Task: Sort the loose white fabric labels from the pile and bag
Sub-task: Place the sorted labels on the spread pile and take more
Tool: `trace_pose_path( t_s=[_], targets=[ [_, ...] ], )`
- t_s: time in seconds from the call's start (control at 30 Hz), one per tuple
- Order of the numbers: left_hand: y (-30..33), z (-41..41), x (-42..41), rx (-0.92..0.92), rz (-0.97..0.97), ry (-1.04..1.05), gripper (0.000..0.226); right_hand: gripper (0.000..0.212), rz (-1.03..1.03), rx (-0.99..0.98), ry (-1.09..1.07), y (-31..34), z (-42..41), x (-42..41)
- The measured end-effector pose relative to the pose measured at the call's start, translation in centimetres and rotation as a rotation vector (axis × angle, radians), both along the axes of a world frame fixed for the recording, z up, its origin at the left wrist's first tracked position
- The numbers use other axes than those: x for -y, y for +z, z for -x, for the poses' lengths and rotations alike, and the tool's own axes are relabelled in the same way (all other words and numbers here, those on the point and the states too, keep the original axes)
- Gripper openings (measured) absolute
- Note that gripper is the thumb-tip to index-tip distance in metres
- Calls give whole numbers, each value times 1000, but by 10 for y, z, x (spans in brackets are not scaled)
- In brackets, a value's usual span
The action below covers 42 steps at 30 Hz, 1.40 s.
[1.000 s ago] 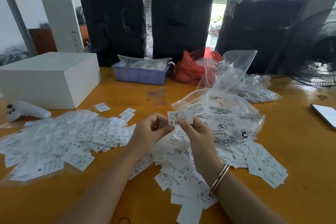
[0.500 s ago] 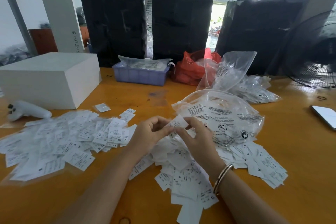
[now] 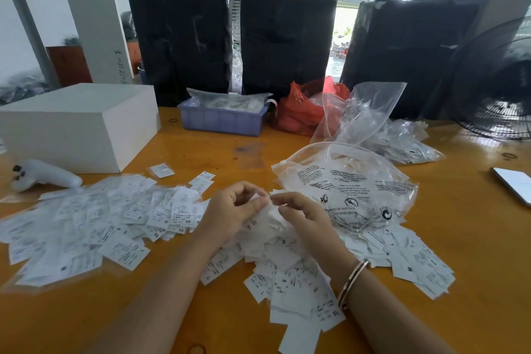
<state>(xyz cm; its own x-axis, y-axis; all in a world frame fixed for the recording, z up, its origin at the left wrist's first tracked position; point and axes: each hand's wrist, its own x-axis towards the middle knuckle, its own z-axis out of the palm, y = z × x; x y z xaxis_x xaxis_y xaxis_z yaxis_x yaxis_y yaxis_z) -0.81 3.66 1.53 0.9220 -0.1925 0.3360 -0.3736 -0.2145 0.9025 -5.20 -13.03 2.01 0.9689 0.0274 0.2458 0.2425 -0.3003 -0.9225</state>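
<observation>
At the far left of the orange table [image 3: 201, 322] a white handheld controller [image 3: 46, 176] lies just in front of a white box [image 3: 77, 123]. Before them a wide spread of white fabric labels [image 3: 94, 224], printed with sizes such as XS and L, covers the left part of the table. Further back, near the middle, a lavender plastic tray [image 3: 221, 121] holds clear packets, with a red plastic bag [image 3: 301, 109] beside it and black wrapped bales [image 3: 178, 40] behind.

The left hand [image 3: 230, 213] and the right hand [image 3: 304, 218] meet fingertip to fingertip low over the central pile of labels [image 3: 287, 267], both with fingers curled. Between them they pinch a small white label [image 3: 268, 204]; the motion blur there makes it hard to say whether it is one piece or several. The right wrist wears a thin bangle [image 3: 352, 282], and both forearms run in from the bottom edge.

Just right of the hands, a clear zip bag [image 3: 350, 181] with black printed warnings rests on the labels, touching the pile. Behind it stands an open clear bag [image 3: 365, 112] beside a heap of filled packets [image 3: 402, 144]. At the right edge are a phone [image 3: 514, 184] and a black fan [image 3: 500, 80].
</observation>
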Motion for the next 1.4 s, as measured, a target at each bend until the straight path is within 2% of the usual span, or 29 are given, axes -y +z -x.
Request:
trace_pose_path(
  t_s=[0.1, 0.2, 0.33, 0.47, 0.6, 0.67, 0.73, 0.8, 0.87, 1.0, 1.1, 1.2, 1.3, 1.4],
  targets=[
    [3, -4, -9, 35, -11, 232, 7, 23, -91, 91, -104, 5, -5, 8],
    [4, -8, -20, 120, -129, 473, 9, 28, -119, 230, -304, 15, -13, 23],
    [-1, -17, -37, 155, -226, 695, 25, 29, 79, 317, -543, 28, -37, 55],
    [-11, -23, -55, 129, -391, 877, 31, 32, 478, 115, -651, 32, -66, 85],
    [-16, -22, -58, 61, -709, 967, 39, 28, 974, -199, -480, 26, -84, 95],
    [-15, -22, -59, 76, -783, 990, 39, 31, 1075, -304, -433, 22, -89, 92],
    [-12, -22, -57, 167, -745, 966, 38, 25, 1047, -301, -451, 21, -92, 90],
    [-9, -20, -51, 309, -664, 845, 33, 18, 993, -273, -476, 22, -91, 89],
    [-5, -17, -39, 384, -573, 624, 28, 15, 926, -260, -486, 23, -90, 89],
    [-9, -7, -18, 374, -501, 210, 21, 22, 807, -274, -482, 23, -89, 95],
    [-15, -2, -5, 339, -485, 87, 19, 39, 1006, -173, -560, 23, -89, 96],
    [-17, -1, 2, 321, -464, 44, 19, 41, 1119, 1, -631, 25, -84, 95],
    [-18, -2, 4, 314, -477, 33, 19, 30, 881, 198, -653, 32, -76, 90],
    [-14, 0, 5, 259, -334, 49, 19, 16, 370, 285, -453, 43, -61, 70]
  ],
)
